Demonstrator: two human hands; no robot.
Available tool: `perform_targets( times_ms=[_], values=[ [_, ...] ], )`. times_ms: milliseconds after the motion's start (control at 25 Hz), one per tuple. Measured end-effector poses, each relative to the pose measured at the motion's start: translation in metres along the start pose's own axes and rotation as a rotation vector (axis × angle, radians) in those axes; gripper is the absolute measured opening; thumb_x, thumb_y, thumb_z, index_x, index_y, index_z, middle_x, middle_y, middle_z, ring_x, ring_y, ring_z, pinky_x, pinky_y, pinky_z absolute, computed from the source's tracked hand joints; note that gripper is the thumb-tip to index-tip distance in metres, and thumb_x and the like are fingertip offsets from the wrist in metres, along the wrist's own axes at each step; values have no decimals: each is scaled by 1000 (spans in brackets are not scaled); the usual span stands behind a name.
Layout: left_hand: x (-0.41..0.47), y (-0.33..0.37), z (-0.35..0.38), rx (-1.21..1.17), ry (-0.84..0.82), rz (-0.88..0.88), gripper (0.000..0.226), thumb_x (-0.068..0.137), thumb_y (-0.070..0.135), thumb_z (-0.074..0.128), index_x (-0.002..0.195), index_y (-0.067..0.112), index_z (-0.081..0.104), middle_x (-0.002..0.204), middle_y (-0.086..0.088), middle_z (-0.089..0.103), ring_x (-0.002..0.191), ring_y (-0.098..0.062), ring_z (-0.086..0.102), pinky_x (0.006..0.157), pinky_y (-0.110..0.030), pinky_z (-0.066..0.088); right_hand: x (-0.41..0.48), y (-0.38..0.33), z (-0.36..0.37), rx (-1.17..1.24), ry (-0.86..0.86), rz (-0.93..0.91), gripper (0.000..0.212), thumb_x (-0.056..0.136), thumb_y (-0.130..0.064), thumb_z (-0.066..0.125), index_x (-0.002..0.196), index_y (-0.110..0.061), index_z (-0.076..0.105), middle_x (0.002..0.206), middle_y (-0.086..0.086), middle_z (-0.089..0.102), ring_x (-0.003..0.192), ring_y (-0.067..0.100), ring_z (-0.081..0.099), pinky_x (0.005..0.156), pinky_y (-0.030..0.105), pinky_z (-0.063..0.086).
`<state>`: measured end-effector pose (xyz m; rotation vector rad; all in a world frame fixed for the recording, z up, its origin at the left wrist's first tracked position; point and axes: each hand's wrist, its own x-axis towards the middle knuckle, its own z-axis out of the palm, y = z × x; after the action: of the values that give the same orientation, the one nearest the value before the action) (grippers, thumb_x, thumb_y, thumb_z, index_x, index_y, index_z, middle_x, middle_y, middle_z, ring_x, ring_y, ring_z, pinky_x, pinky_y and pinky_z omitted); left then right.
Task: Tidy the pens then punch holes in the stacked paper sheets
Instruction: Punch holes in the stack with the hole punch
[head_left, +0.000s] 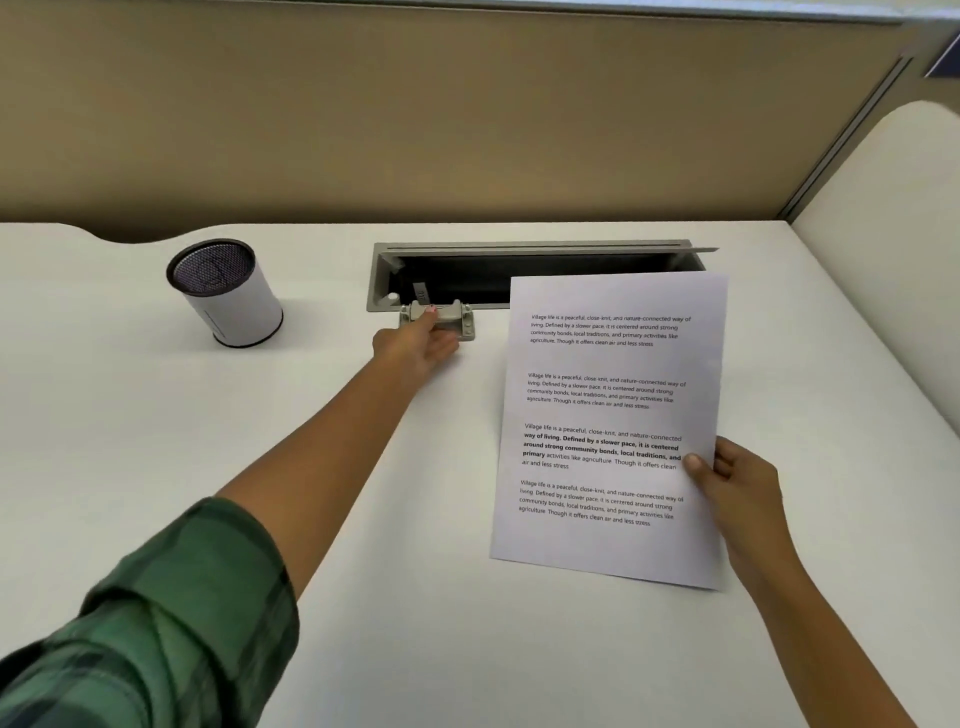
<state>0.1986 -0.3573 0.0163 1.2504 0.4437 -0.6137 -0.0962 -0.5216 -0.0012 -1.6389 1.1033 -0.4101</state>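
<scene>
At 12 o'clock on the counter (363, 519): the punch (439, 322) sits just in front of the cable tray (519, 270), long axis running left to right.
Left hand (415, 345): on the punch, fingers (430, 312) over its top and thumb low at its near side; it looks a loose grip, not a firm one.
Right hand (737, 478): at 3 o'clock, pinching the right edge of the sheets (608, 426), thumb on top.
Sheets: lifted and tilted, long axis towards 12 o'clock, top edge over the tray.
Key relation: the punch lies at 10 o'clock from the sheets, just beside their top left corner; the left hand is nearer.
Pens: none in view; the cup (226, 291) stands at 10 o'clock, contents unclear.
In the way: nothing between punch and sheets.
</scene>
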Motion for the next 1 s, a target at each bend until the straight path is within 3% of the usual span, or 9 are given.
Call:
perform_targets(
  times_ms=[120, 280, 400, 520, 600, 720, 1000],
  values=[
    [5, 2, 4, -56, 26, 31, 32, 84, 1, 66, 111, -6, 50, 99, -26, 64, 56, -24, 67, 53, -32, 60, 5, 1, 2, -14, -8, -1, 29, 91, -8, 56, 87, -34, 69, 93, -8, 74, 93, 22, 70, 90, 45, 53],
    [2, 4, 4, -29, 27, 49, 28, 85, -5, 61, 110, -6, 48, 111, -28, 62, 63, -25, 65, 63, -29, 59, 5, -2, 2, -8, -10, -8, 24, 91, -8, 57, 95, -29, 69, 96, -3, 75, 93, 24, 70, 93, 50, 52],
    [-10, 7, -8, 114, -6, 43, 36, 89, -1, 58, 122, -10, 46, 104, -23, 62, 61, -20, 63, 53, -25, 59, 0, -7, 0, 8, 2, -21, 23, 91, -8, 57, 93, -28, 69, 96, -2, 75, 94, 25, 69, 94, 51, 51],
    [-30, 8, -30, 337, -21, 81, 31, 92, 7, 57, 118, -8, 53, 92, -17, 63, 58, -16, 58, 51, -21, 55, -12, -11, -4, 40, -7, -36, 24, 91, -8, 57, 89, -28, 70, 96, -1, 75, 95, 26, 69, 93, 51, 51],
    [-46, 6, -50, 466, -27, 129, 24, 92, 9, 57, 110, -7, 58, 82, -14, 62, 60, -16, 56, 53, -22, 53, -21, -12, -5, 50, -21, -35, 24, 91, -7, 57, 91, -27, 70, 97, 0, 75, 95, 26, 69, 94, 52, 51],
    [-77, -3, -89, 639, -44, 187, 14, 91, 12, 58, 87, 0, 63, 83, -16, 62, 63, -18, 55, 59, -25, 50, -40, -10, -4, 49, -55, -32, 26, 91, -6, 57, 91, -29, 70, 96, -1, 75, 94, 26, 70, 93, 51, 52],
    [-152, -44, -169, 906, -68, 157, 30, 88, 14, 62, 59, 12, 60, 58, -6, 59, 56, -16, 54, 54, -22, 43, -84, 5, 2, 3, -128, -3, 28, 90, -5, 58, 88, -30, 69, 92, -2, 76, 87, 25, 72, 89, 52, 54]
  ],
)
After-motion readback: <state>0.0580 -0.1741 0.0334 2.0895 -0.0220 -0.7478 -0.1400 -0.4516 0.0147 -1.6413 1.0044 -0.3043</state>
